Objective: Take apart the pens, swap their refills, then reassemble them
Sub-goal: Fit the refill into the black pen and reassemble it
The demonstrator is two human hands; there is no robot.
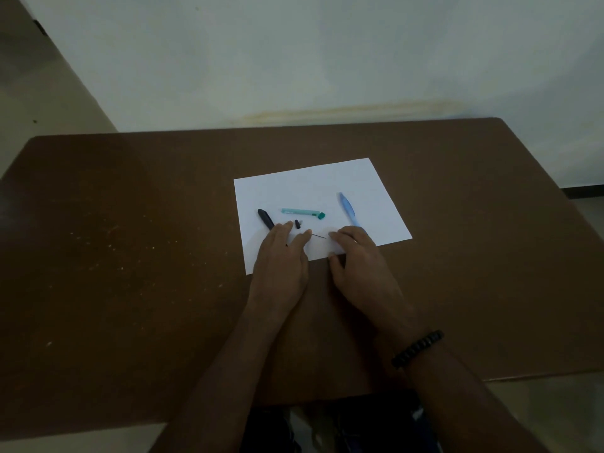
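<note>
- Left hand (283, 253) lies flat, fingers straight, over the black plastic pen barrel (266, 218) at centre frame.
- Right hand (354, 253), fingers loosely extended, rests on the white paper sheet (310, 181); a thin refill (319, 236), perhaps, lies between the hands.

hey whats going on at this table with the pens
A person is working on pens over a sheet of white paper on a brown table. Both hands rest near the paper's front edge: the left hand beside a black pen, the right hand by a light blue pen. A thin refill lies between their fingertips. A teal pen barrel and a small black piece lie loose, so a pen looks partly taken apart.
</note>
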